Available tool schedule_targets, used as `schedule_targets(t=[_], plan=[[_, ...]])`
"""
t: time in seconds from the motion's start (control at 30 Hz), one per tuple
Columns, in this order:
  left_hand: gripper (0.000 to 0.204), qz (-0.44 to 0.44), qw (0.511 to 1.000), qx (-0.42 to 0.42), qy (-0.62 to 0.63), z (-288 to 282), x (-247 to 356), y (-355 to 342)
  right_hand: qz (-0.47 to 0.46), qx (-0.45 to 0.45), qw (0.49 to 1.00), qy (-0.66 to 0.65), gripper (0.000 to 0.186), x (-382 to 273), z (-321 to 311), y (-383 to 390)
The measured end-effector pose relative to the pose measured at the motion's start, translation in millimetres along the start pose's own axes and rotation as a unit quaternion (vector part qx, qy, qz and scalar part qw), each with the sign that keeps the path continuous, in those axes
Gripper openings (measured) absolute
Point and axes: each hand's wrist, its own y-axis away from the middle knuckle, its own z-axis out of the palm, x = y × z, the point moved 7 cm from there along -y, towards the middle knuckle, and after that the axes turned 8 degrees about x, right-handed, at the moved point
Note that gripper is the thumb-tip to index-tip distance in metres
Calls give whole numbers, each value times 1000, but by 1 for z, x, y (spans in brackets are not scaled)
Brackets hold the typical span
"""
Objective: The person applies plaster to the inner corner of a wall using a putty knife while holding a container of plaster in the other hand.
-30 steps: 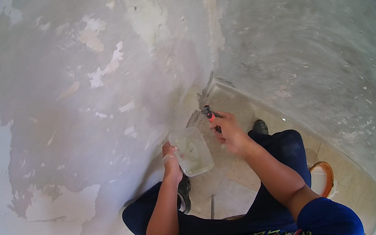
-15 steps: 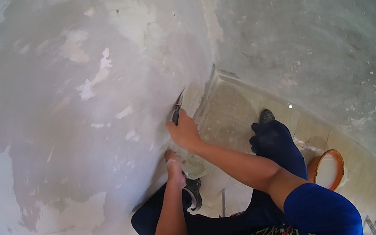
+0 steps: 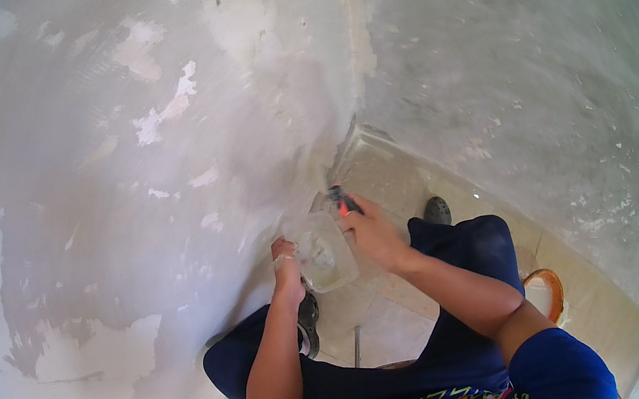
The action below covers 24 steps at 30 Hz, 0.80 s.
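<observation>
My left hand (image 3: 287, 271) grips the rim of a translucent plastic tub (image 3: 343, 265) with whitish paste inside. Just right of the tub, my right hand (image 3: 378, 234) is closed around the black and red handle of a putty knife (image 3: 347, 202). The knife's blade end is beside the tub's upper edge, near the foot of the left wall; the blade itself is blurred. That left wall (image 3: 114, 234) is grey with pale patches and scraped spots.
A second grey wall (image 3: 517, 65) meets the left one in a corner ahead. An orange-rimmed bucket (image 3: 553, 291) stands on the tiled floor (image 3: 406, 312) by my right knee. My dark shoes (image 3: 437, 212) rest on the tiles, and a thin metal bar (image 3: 358, 347) shows between my legs.
My right hand has come away from the left wall, down and to the right, with the putty knife. The tub is now tipped more into view and has risen slightly in my left hand.
</observation>
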Motion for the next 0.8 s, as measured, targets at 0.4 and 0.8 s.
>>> schedule_targets(t=[0.4,0.8], plan=[[55,-3,996,73,-57,-8,15,20,206,-16,977,-44,20,35,62,-82],[61,56,998,-2,-23,11,33,38,-20,-45,998,44,28,-53,68,-12]])
